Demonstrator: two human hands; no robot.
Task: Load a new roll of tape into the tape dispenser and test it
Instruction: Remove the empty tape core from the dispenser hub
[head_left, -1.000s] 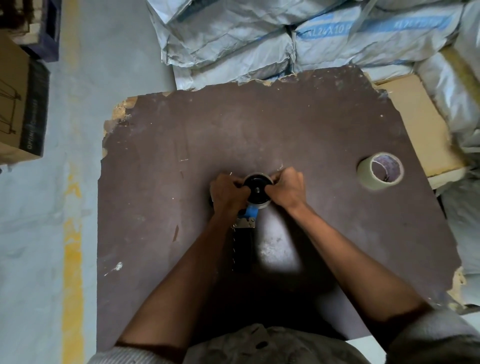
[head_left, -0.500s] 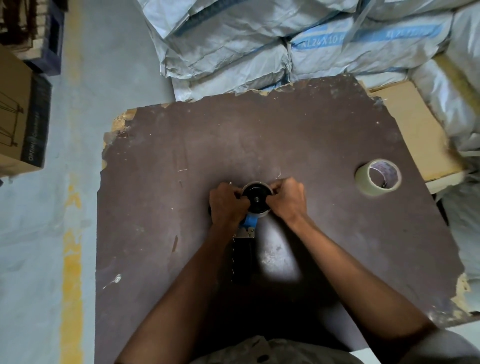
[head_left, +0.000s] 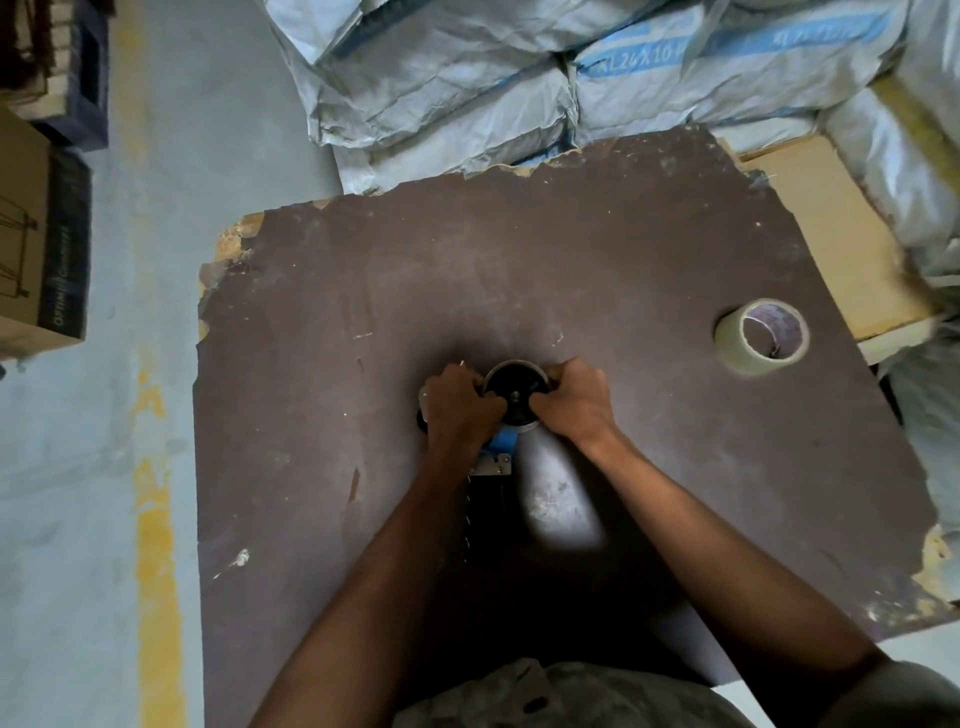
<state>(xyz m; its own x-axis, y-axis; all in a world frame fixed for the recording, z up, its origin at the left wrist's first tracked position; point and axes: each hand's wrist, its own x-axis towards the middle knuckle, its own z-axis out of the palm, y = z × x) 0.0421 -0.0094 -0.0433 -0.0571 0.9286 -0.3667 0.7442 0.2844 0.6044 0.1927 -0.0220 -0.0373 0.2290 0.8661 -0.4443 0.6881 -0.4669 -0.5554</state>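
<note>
Head view: both hands' grip clasps dispenser (head_left: 514, 400) mid-board; tape roll (head_left: 761, 335) near right edge.

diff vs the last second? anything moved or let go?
Nothing visibly changed. The left hand and right hand still grip the tape dispenser from either side at its black round hub, on the brown board. The tape roll still lies untouched to the right. Only the camera view drifted slightly.
</note>
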